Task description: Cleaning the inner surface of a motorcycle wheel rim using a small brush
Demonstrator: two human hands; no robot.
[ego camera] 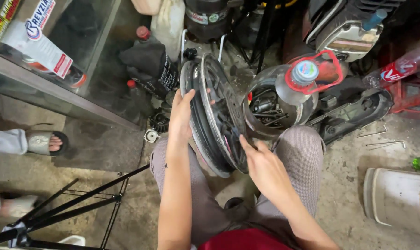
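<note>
I see a bare motorcycle wheel rim (217, 113) standing on edge between my knees, no tyre on it as far as the view shows; my left hand (181, 115) is closed over its upper left edge with the fingers curled onto the rim and steadies it; my right hand (261, 162) sits low at the right side, fingers loosely spread and touching the spokes near the hub, gripping nothing that I can make out. I judge the work to be somewhere in the middle: the wheel is off and stripped, and whatever is being done at the hub looks unfinished.

Room is tight; a cut-open clear plastic jug (277, 99) full of tools lies just beside the rim on the right, a dark oil bottle (149, 65) and a small gear (159, 122) crowd the left, and a glass cabinet (57, 60) walls that side. A black tripod (75, 203) stands on the concrete floor (344, 194) at lower left; loose hex keys (385, 144) lie well apart to the right, where the floor is freest.
</note>
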